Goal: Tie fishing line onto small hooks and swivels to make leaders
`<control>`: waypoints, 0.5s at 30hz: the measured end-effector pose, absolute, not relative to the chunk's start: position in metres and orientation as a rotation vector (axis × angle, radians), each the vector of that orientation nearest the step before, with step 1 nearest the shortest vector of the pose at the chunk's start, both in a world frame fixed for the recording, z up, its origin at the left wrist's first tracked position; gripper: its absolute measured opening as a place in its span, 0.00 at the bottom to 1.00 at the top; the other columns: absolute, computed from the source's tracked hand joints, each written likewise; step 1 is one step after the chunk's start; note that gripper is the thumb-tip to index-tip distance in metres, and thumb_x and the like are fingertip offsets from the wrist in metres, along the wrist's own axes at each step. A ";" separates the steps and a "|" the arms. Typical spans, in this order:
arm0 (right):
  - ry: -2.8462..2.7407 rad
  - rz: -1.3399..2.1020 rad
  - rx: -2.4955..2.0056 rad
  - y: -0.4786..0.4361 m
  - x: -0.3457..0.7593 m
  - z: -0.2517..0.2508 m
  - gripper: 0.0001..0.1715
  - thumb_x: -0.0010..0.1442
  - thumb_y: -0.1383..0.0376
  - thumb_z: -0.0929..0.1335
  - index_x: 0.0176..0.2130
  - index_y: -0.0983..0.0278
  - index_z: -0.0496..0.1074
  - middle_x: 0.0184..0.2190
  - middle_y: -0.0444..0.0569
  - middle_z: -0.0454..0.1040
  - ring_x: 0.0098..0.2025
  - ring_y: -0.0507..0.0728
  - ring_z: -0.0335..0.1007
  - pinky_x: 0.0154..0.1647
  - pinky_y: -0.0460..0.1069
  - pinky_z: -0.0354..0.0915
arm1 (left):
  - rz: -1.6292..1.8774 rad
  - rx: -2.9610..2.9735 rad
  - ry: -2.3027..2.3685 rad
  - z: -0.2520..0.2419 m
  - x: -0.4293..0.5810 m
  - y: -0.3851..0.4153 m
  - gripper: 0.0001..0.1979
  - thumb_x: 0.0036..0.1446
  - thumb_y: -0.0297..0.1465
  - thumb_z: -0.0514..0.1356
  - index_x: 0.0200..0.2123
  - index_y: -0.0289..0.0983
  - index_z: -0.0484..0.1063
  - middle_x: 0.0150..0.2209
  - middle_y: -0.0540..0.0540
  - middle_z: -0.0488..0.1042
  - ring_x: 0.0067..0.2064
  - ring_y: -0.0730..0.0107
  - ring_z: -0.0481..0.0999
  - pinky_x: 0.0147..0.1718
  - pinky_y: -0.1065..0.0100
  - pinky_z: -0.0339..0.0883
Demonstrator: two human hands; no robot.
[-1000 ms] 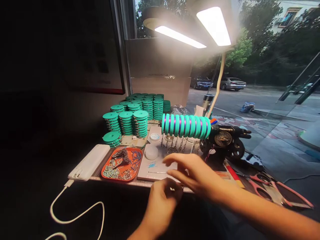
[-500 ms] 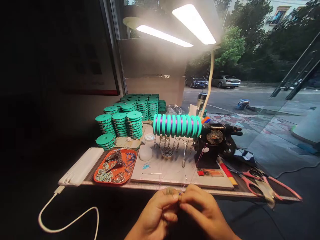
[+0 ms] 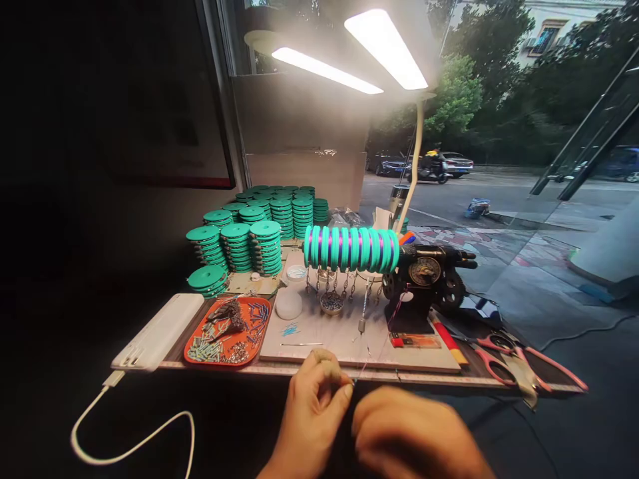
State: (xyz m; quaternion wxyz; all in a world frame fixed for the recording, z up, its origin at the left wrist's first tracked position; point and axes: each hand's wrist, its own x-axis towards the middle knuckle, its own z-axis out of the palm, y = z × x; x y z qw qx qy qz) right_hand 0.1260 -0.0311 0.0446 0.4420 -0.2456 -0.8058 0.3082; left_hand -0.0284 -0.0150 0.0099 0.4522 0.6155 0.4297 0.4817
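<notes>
At the table's front edge my left hand (image 3: 319, 412) pinches a thin pinkish thread (image 3: 363, 366) between thumb and index finger. A tiny dark bit shows at its fingertips, too small to name. Close by on the right, my right hand (image 3: 414, 432) is curled and smeared by motion, so whether it holds anything is hidden. The thread runs up toward a black winding machine (image 3: 424, 269). On its shaft sits a row of teal spools (image 3: 352, 249) with purple thread, and several small metal weights (image 3: 344, 286) hang beneath them.
To the left lie an orange tray (image 3: 187, 349) of small metal parts, a white power bank (image 3: 157, 332) with a cable and stacked teal spools (image 3: 264, 249). Pink-handled scissors (image 3: 494, 366), pliers (image 3: 559, 369) and a red-yellow stick (image 3: 446, 339) lie right. A lamp (image 3: 387, 46) hangs above.
My right hand has moved apart from my left, rightward and slightly down, and blurs. My left hand now pinches with its fingers raised. The view has shifted slightly.
</notes>
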 end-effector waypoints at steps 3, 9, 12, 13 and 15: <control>-1.840 0.560 -0.942 -0.022 0.141 0.050 0.05 0.57 0.66 0.64 0.30 0.61 0.69 0.26 0.45 0.73 0.29 0.52 0.69 0.30 0.43 0.64 | 1.163 1.358 0.974 0.010 -0.028 -0.012 0.07 0.49 0.31 0.59 0.22 0.35 0.67 0.27 0.50 0.61 0.31 0.69 0.62 0.31 0.70 0.58; -1.908 0.878 -1.245 -0.021 0.133 0.001 0.10 0.55 0.61 0.64 0.31 0.64 0.73 0.27 0.47 0.75 0.29 0.56 0.70 0.29 0.46 0.64 | 1.121 1.257 0.927 0.012 -0.026 -0.010 0.09 0.47 0.33 0.61 0.22 0.35 0.67 0.26 0.52 0.61 0.30 0.71 0.60 0.30 0.70 0.56; -1.898 0.969 -1.240 -0.026 0.125 -0.007 0.16 0.58 0.58 0.61 0.26 0.65 0.70 0.22 0.45 0.71 0.26 0.53 0.67 0.28 0.45 0.60 | 1.127 1.268 0.950 0.013 -0.025 -0.011 0.07 0.48 0.31 0.61 0.23 0.35 0.67 0.26 0.51 0.61 0.30 0.70 0.61 0.30 0.70 0.57; -1.900 0.979 -1.243 -0.027 0.125 -0.006 0.17 0.58 0.58 0.61 0.25 0.65 0.69 0.22 0.44 0.70 0.26 0.53 0.65 0.27 0.45 0.59 | 1.123 1.280 0.955 0.013 -0.025 -0.011 0.06 0.48 0.31 0.61 0.23 0.35 0.67 0.26 0.51 0.62 0.30 0.70 0.61 0.31 0.70 0.57; -1.858 1.032 -1.242 -0.028 0.127 0.000 0.17 0.57 0.57 0.62 0.24 0.64 0.68 0.21 0.42 0.67 0.26 0.52 0.62 0.28 0.44 0.57 | 1.102 1.318 0.957 0.014 -0.025 -0.010 0.06 0.48 0.30 0.61 0.23 0.35 0.68 0.26 0.51 0.62 0.31 0.69 0.62 0.31 0.70 0.57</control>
